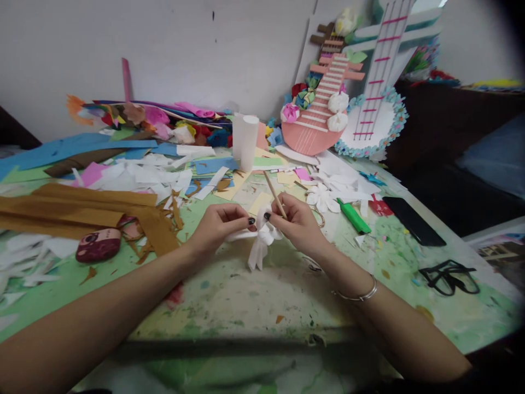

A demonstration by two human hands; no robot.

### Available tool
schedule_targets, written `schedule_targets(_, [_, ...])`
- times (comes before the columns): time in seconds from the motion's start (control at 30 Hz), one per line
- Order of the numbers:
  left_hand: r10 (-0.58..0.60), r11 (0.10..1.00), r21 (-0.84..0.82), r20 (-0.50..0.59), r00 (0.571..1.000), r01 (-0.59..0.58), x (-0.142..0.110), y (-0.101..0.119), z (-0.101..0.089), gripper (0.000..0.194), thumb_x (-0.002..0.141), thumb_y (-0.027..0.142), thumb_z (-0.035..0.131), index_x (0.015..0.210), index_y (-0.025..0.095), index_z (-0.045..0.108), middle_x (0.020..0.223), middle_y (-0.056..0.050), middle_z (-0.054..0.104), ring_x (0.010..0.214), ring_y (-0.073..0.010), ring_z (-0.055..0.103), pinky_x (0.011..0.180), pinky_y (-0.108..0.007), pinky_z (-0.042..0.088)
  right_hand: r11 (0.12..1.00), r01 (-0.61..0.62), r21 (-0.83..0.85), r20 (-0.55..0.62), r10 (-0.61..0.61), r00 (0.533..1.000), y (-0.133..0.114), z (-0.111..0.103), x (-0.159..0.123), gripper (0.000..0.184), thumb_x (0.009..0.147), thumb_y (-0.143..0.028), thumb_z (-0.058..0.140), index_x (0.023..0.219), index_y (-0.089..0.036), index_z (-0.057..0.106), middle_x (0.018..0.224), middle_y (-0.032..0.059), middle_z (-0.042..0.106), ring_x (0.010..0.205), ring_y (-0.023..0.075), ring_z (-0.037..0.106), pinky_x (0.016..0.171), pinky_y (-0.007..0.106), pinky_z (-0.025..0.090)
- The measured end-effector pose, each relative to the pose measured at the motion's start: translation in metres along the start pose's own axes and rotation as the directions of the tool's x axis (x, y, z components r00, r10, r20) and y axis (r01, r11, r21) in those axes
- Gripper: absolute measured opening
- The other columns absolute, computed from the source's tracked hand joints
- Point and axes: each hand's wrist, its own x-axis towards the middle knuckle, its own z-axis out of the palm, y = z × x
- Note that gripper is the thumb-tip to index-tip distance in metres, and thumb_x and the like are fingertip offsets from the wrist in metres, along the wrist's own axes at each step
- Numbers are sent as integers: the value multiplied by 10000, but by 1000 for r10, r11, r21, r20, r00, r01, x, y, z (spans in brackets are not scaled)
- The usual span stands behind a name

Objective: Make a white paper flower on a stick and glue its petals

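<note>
On the table (229,312) before me, the phone (414,221) lies right of the marker (353,215), the glasses (449,277) nearer me. The paper flower (323,197) sits just beyond my right hand (301,223). Leftward lies the case (98,245); the paper roll (249,143) stands behind, left of the paper instruments (314,128).

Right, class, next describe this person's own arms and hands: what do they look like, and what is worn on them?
The left hand and right hand are ungloved, with dark polish on both thumbnails. A thin silver-coloured bangle circles the right wrist. Both forearms show no sleeve.
</note>
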Motion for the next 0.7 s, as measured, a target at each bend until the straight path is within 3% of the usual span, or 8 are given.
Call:
schedule_targets(0.17, [-47,993,110,96,994,37,5,-5,-1,355,636,299,793,920,142,650,733,-33,712,654,-141,643,618,-227,467,993,1,-117,-1,-1,1000,1,1,-3,113,799,-229,581,741,-183,497,603,-65,396,531,54,338,496,210,254])
schedule_targets(0.33, [33,992,115,123,992,-47,4,-5,-1,287,669,322,769,857,116,700,858,-75,725,770,-160,661,733,-260,510,967,35,-250,-43,-47,998,-1,1,-4,126,791,-236,609,720,-176,525,591,-63,411,543,56,340,515,220,260])
schedule_targets(0.57, [138,974,177,34,990,-142,2,1,0,238,653,306,780,815,141,725,792,-46,730,717,-146,650,704,-250,525,995,-101,14,5,101,995,-4,5,-5,173,757,-299,665,805,-173,556,600,-55,499,508,53,397,462,202,279])
schedule_targets(0.7, [188,949,269,-52,981,-167,0,1,0,216,660,324,773,772,144,734,764,-51,733,699,-155,648,668,-247,518,993,-120,23,-26,120,992,-1,5,-5,197,738,-303,685,827,-168,572,647,-26,590,530,61,458,487,201,325])
